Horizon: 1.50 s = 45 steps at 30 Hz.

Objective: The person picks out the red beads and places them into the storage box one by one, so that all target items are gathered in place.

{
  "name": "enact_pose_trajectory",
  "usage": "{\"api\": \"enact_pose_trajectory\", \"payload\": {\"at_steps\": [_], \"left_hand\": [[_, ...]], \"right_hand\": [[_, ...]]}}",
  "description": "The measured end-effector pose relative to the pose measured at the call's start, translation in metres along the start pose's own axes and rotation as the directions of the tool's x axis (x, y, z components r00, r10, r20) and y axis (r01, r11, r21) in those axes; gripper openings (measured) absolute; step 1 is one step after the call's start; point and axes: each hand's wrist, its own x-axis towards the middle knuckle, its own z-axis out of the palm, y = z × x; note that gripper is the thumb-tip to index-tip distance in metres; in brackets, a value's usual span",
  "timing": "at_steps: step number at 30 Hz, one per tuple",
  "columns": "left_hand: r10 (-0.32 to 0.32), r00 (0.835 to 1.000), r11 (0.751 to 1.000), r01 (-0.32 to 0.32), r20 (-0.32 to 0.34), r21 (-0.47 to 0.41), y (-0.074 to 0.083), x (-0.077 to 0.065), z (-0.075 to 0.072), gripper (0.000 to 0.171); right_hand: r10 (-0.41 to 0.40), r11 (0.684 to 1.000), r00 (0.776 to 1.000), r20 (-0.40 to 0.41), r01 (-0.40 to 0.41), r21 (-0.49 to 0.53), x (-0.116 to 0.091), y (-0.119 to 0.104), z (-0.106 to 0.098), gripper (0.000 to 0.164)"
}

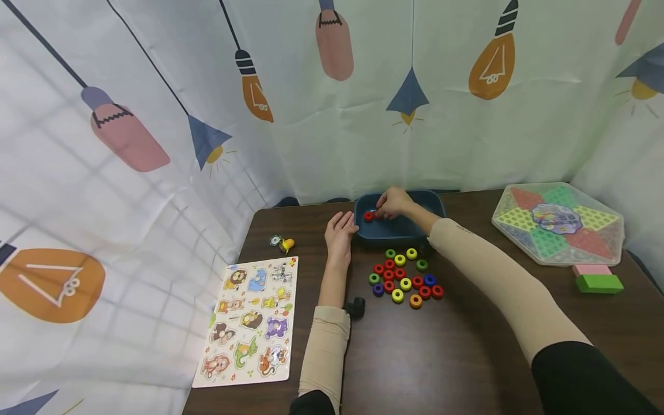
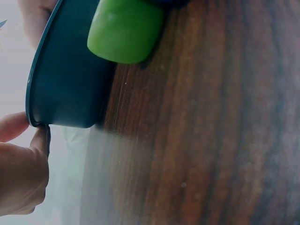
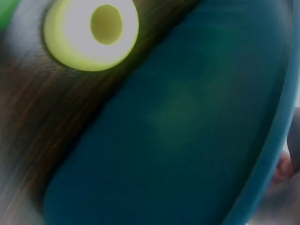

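A dark blue plastic bin (image 1: 391, 232) stands at the back of the table. My left hand (image 1: 339, 233) is at its left end, fingers fairly straight; in the left wrist view the thumb and a finger touch the rim corner. My right hand (image 1: 395, 203) reaches down inside the bin, fingertips pinching a small red ring (image 1: 376, 214), partly hidden by them. Beside it in the bin lies another red ring (image 1: 368, 217). In front of the bin several coloured rings lie loose, among them a yellow ring (image 3: 107, 24) and a green ring (image 2: 125, 33) close to its wall.
An animal puzzle board (image 1: 251, 323) lies at the left, with a small yellow toy (image 1: 286, 245) behind it. At the right are a hexagonal game box (image 1: 557, 222) and a green block (image 1: 599, 283). A patterned curtain (image 1: 337, 138) hangs behind the table.
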Motion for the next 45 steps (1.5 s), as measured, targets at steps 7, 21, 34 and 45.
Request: {"api": "enact_pose_trajectory", "payload": {"at_steps": [7,21,34,45], "left_hand": [[-0.018,1.0,1.0,0.018,0.004,-0.003,0.001,-0.001,-0.001,0.072],[-0.012,1.0,1.0,0.012,0.01,0.02,0.002,0.002,0.002,0.071],[-0.007,1.0,1.0,0.007,-0.006,-0.002,0.002,0.0,0.003,0.068],[-0.006,1.0,1.0,0.006,0.0,-0.011,0.001,-0.001,0.002,0.067]], "right_hand": [[-0.079,0.997,0.997,-0.015,0.079,-0.015,-0.024,0.0,-0.009,0.032],[-0.306,0.941,0.948,0.091,0.316,-0.124,-0.13,0.001,-0.027,0.019],[-0.319,0.898,0.922,0.22,0.369,-0.241,-0.21,0.056,-0.008,0.022],[-0.284,0.886,0.933,0.223,0.344,-0.31,-0.229,0.075,0.007,0.028]]}}
